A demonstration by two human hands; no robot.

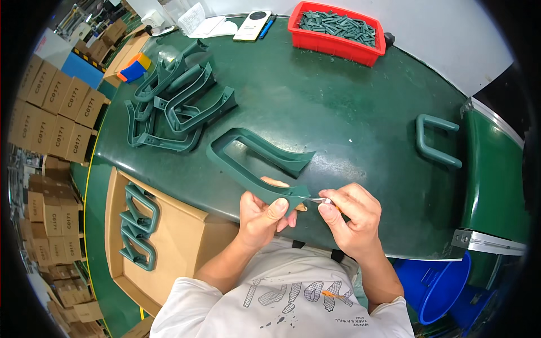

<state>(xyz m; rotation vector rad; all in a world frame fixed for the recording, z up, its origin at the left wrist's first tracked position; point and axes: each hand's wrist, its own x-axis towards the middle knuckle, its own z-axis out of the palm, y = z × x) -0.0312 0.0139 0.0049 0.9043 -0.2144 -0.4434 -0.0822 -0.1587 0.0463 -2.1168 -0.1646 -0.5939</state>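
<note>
My left hand (260, 221) is closed around one end of a green plastic U-shaped handle (235, 172), thumb on top, with tan coverings on some fingers. The handle's open channel faces up and its curved end points away to the left. My right hand (356, 221) pinches a small trimming knife (313, 199); its thin metal blade touches the end of the handle by my left thumb, and a bit of orange shows between my fingers. Farther left lies a tangled heap of similar green handles (194, 112). Another green handle (441, 160) lies alone near the table's right edge.
A red bin (337, 53) of small green pieces stands at the back, with a phone (252, 26) and blue pen (267, 27) left of it. An open carton (180, 228) with green handles sits at lower left. A green conveyor (493, 174) adjoins at right, above a blue bin (431, 290).
</note>
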